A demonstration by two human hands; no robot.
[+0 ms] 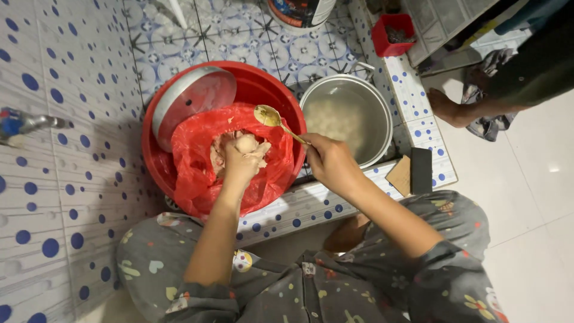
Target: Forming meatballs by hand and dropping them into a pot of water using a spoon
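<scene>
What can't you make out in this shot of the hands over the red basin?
- Head view: the left hand grips pale lumps in the red bag; what they are is unclear, hidden by hand and bag.
- The pot holds cloudy water; what is in it is blurred.
- The container at top is cut off by the edge.
- The right hand hides the spoon handle's end.

My left arm reaches straight forward, its hand (239, 164) curled palm-down with fingers closed in a grip, while my right arm angles in from the right, its hand (329, 160) closed in a fist, knuckles up, elbows bent.
</scene>
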